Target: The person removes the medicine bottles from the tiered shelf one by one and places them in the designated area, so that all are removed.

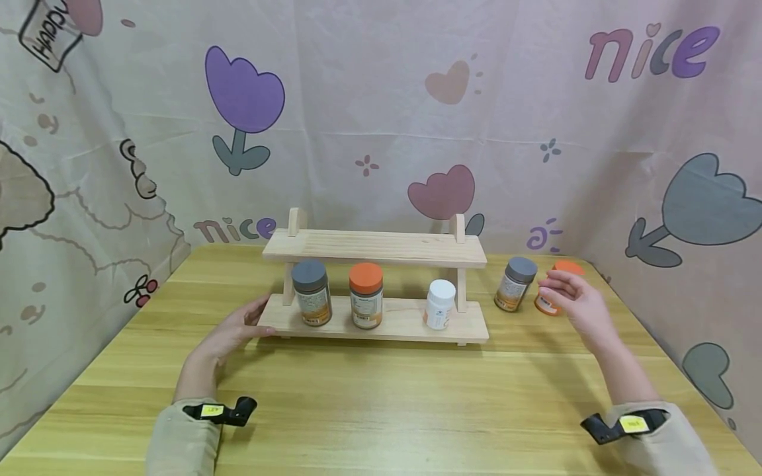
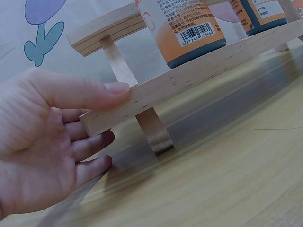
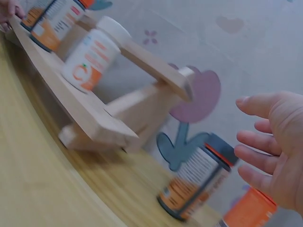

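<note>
A two-tier wooden rack stands on the table. My left hand grips the left end of its lower shelf; the left wrist view shows the thumb along the front edge and the fingers behind and below. On that shelf stand a grey-capped bottle, an orange-capped bottle and a small white bottle. Right of the rack, my right hand hovers with loosely bent fingers, holding nothing. It partly hides an orange bottle, beside which stands another grey-capped bottle.
The upper shelf lies above and behind the bottles on the lower one. A printed cloth hangs behind and at both sides of the wooden table. Dark straps sit on both sleeves.
</note>
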A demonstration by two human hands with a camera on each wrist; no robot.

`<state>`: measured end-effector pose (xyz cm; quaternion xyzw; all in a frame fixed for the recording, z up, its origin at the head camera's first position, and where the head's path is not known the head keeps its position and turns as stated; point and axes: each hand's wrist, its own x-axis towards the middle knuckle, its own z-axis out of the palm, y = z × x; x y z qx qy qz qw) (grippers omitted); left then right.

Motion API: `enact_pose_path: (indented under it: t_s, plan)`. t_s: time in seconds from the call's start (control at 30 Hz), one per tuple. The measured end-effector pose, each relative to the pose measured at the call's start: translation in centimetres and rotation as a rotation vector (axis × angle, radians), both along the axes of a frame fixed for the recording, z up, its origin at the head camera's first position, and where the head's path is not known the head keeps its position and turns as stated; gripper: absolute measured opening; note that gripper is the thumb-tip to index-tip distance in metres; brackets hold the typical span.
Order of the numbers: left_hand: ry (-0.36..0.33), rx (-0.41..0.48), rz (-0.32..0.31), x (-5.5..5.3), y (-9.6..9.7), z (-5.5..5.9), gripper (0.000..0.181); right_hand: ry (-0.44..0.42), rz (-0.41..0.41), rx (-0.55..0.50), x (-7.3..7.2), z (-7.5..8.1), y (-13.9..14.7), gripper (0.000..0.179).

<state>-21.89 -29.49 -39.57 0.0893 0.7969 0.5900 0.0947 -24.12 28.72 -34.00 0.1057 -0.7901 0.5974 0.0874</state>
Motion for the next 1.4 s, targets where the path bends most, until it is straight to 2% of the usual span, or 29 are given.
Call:
enact_pose_path:
  t_s: [0.17, 0.37, 0.57, 0.93, 1.2, 1.4]
  plan:
    - [0.002, 0.003, -0.005, 0.0, 0.0, -0.1, 0.089, -0.011, 0.048, 0.072, 0.1, 0.1, -2.1, 0.057]
    - [0.006, 0.033, -0.037, -0.2, -0.2, -0.3, 0.088, -0.016, 0.123, 0.095, -0.1, 0.0, -4.6, 0.056]
    - [0.012, 0.02, -0.048, -0.2, -0.3, -0.2, 0.088, -0.036, 0.178, 0.093, -0.7, -0.5, -6.7, 0.055]
    - [0.018, 0.028, -0.044, -0.1, -0.2, -0.2, 0.088, -0.044, 0.309, 0.082, -1.2, -1.6, -9.8, 0.056]
    - [0.016, 0.018, -0.045, -0.2, -0.2, -0.2, 0.087, -0.042, 0.326, 0.074, -1.0, -2.1, -11.1, 0.06]
    - [0.012, 0.016, -0.045, -0.2, -0.2, -0.1, 0.087, -0.057, 0.331, 0.116, -1.1, -2.4, -12.0, 0.065]
